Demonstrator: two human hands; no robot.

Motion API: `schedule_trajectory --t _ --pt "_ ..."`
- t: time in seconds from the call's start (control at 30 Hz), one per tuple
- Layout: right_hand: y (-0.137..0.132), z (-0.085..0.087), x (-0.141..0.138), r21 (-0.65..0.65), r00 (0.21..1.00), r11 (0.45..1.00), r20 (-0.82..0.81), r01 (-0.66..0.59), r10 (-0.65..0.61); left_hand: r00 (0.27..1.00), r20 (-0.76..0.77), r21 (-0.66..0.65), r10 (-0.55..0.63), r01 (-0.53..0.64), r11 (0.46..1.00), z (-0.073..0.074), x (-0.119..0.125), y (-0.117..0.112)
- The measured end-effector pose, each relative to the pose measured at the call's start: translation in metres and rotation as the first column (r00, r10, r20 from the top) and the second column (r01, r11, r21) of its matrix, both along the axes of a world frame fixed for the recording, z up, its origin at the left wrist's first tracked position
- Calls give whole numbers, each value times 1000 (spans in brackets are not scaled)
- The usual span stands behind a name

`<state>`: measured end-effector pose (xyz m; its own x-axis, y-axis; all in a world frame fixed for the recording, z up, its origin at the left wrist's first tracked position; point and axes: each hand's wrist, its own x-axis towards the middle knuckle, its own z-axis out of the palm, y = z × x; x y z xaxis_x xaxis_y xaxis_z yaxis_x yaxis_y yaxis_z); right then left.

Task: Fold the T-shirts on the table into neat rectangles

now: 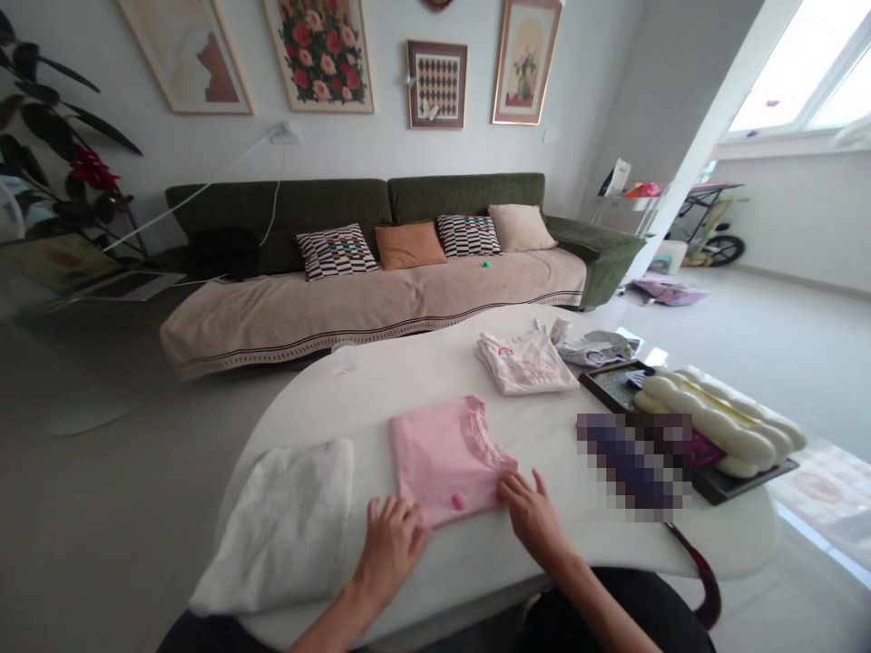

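On the near middle of the white table [367, 390], a pink shirt [435, 453] lies flat, folded to a rough rectangle, between and slightly beyond the person's two hands. Its frilled neckline runs along the right side; a darker pink mark [457, 501] sits close to the near edge.

The left hand [393, 542] is at the shirt's near left corner, fingers bent, fingertips against the fabric. The right hand [529, 510] is at the near right corner, below the neckline, with fingertips on the edge and one finger raised. Whether either hand pinches the cloth or merely presses on it cannot be determined. Most of the shirt extends to the far side of both hands.

Left of the shirt, apart from it, a white cloth [286, 526] reaches the near table edge. Far right of the shirt lie folded white garments [527, 367]. Further right is a dark-rimmed tray [725, 490] bearing a cream padded item [721, 422]. Between shirt and tray, a dark purple object [632, 462] is pixelated and cannot be identified.
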<state>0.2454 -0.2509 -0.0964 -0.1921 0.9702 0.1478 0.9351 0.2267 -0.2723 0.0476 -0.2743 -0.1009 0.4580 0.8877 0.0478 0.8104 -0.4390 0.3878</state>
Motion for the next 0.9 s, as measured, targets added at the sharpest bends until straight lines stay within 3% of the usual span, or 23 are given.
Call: schedule_trajectory --t 0.07,0.17,0.27,0.33,0.43,0.5,0.6,0.73,0.9 --pt "17 4 25 -7 999 1000 45 30 -30 1000 -2 -22 -23 23 1000 1 -5 -14" --pt "45 15 40 -28 989 994 113 101 -98 991 33 -95 -126 129 987 2 26 -34" --pt "59 23 31 -22 960 967 131 254 -249 970 120 -143 -210 227 963 9 66 -37" --pt "57 20 18 8 944 948 90 319 -319 958 179 -117 -223 246 962 20 75 -23" --pt "40 3 -1 27 956 957 40 288 -289 983 170 16 -66 64 998 30 55 21" --pt "29 -11 -9 2 963 965 51 263 -263 994 100 121 40 -52 991 27 31 56" --pt "21 -23 -13 -38 959 961 77 275 -272 998 -48 123 46 -40 992 12 1 94" --pt "22 -25 -11 -57 957 957 76 285 -280 987 -148 91 57 -44 995 -5 -11 106" --pt "24 -20 -13 -82 956 954 71 290 -284 980 -182 101 81 -64 993 -1 -6 103"
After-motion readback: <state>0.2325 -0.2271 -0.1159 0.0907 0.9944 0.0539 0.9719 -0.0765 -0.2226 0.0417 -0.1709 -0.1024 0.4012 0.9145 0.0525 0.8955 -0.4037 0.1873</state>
